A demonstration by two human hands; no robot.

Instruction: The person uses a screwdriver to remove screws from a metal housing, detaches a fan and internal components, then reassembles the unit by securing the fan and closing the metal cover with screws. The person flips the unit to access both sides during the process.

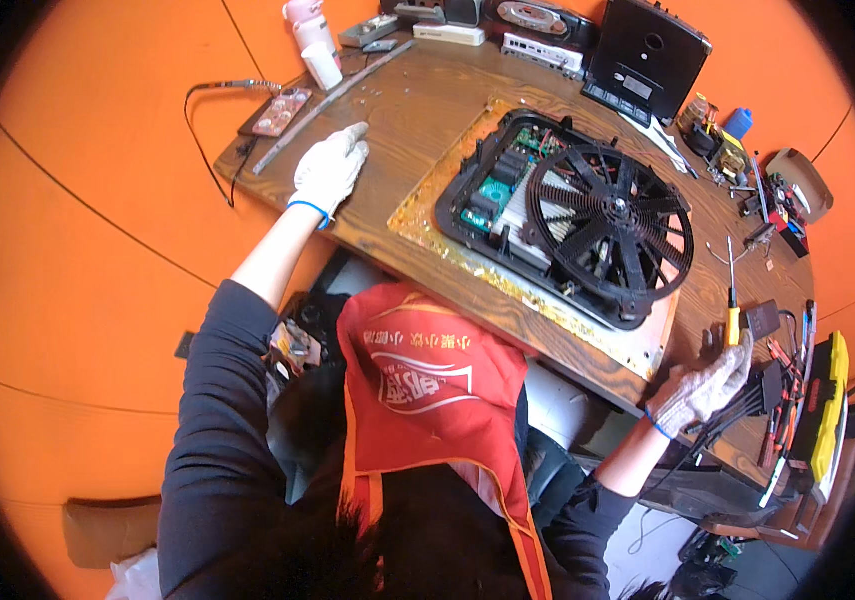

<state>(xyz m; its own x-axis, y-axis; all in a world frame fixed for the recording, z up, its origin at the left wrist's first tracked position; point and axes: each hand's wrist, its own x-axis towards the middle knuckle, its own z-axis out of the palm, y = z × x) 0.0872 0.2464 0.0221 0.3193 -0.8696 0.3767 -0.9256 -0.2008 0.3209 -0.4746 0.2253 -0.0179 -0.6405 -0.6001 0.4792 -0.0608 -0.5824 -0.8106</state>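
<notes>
My left hand (329,170), in a white glove, lies on the left part of the wooden table with its fingers stretched out and nothing in it. At the right edge my right hand (700,388), also gloved, is closed around the yellow handle of a screwdriver (734,318), whose shaft points away from me. Between the hands sits an opened black appliance housing (445,212). Green circuit boards (493,196) and a ribbed metal heat sink (520,215) show inside it. A large round, black, spoked part (620,210) covers its right half.
Under the housing lies a worn yellowish board (418,212). Several cables and pens (798,385) and a yellow case (830,400) crowd the right edge. A soldering iron (248,85), a pink bottle (306,22) and a white cup (323,66) stand back left; a black device (651,55) stands behind.
</notes>
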